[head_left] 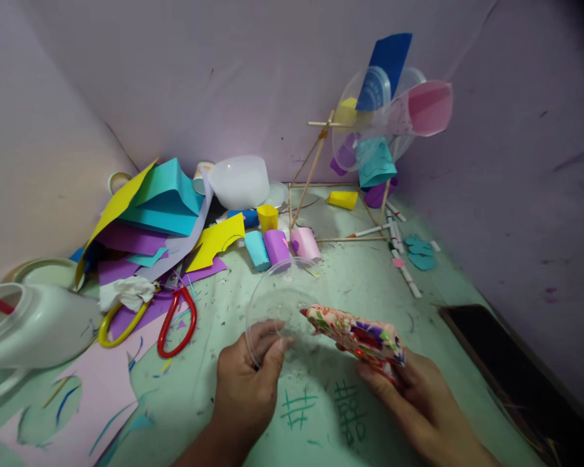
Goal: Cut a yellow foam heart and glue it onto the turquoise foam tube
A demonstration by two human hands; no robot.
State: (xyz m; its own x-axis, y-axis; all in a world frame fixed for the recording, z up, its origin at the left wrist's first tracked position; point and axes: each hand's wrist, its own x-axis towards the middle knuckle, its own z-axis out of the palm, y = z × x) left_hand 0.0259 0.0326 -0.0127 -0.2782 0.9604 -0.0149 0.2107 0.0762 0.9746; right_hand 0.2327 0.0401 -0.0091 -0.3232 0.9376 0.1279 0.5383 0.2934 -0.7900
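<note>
My left hand [253,370] pinches the near left rim of a clear round plastic lid [251,305], which is tilted upright above the table. In my right hand [413,395] is a hot glue gun [360,334] with a flowery pattern, its nozzle pointing left at the lid's right side. A small red light glows on its body. Just beyond the lid stand little paper cups, one teal [257,250], one purple [277,248] and one pink [305,244].
Scissors [178,318] with red and yellow handles lie left among coloured paper sheets [165,194]. A white jug [48,324] is at far left. Behind stands a stick frame [309,172] bearing a wheel with coloured cups [377,162]. A dark phone [496,350] lies right.
</note>
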